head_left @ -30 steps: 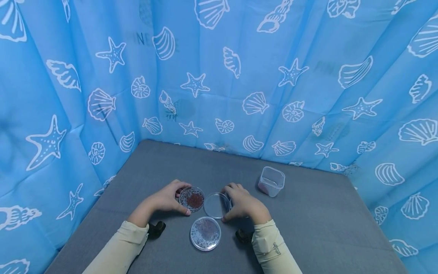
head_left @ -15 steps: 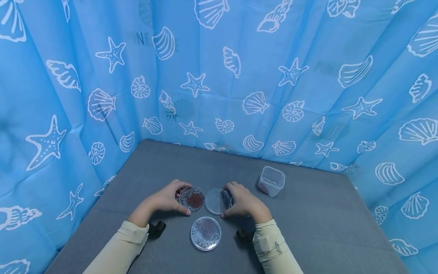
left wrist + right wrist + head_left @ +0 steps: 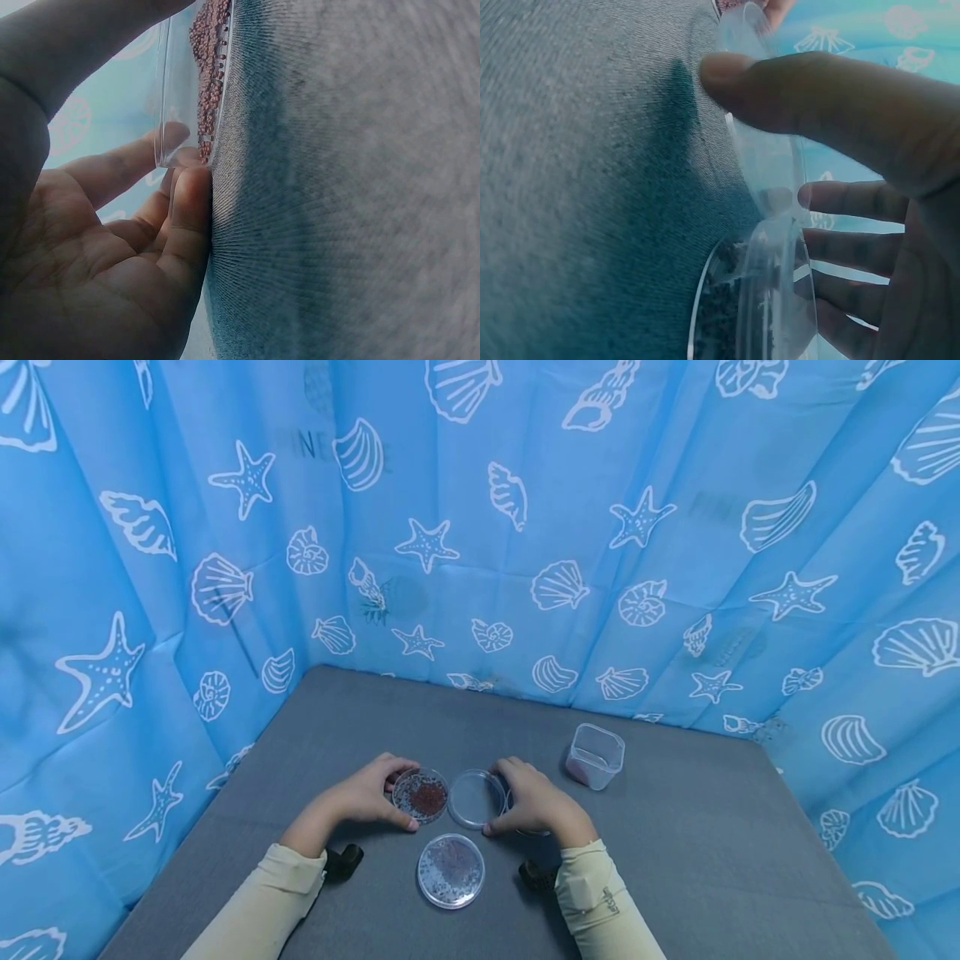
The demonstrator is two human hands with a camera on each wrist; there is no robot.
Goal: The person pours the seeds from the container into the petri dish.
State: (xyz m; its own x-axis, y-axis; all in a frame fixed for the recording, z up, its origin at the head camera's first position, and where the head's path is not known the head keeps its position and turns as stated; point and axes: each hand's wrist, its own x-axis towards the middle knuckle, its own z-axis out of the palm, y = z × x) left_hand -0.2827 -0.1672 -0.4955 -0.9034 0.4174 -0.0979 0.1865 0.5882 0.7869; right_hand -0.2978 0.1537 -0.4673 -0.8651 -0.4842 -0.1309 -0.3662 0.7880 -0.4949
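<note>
My left hand (image 3: 367, 795) holds a round clear petri dish (image 3: 420, 818) by its side, thumb in front and fingers behind. Small reddish-brown grains (image 3: 208, 82) lie in it, heaped at the middle. To the right, my right hand (image 3: 538, 803) grips a clear, shallow petri dish lid (image 3: 467, 800) between thumb and fingers; nothing is seen inside it. In the right wrist view the lid (image 3: 769, 161) stands close to another clear dish (image 3: 724, 315) with dark contents, which the right hand mostly hides from the head view. Nearer the person lies a third round dish (image 3: 451, 871) with scattered specks.
A square clear plastic tub (image 3: 596, 756) with something reddish at its bottom stands at the back right. Grey cloth covers the table (image 3: 697, 860). A blue curtain (image 3: 480, 527) with shell prints hangs along the back and sides.
The right hand has shifted the clear lid slightly away from the person, and its rim now lies a little farther back beside the grain dish. The left hand has stayed in place.
</note>
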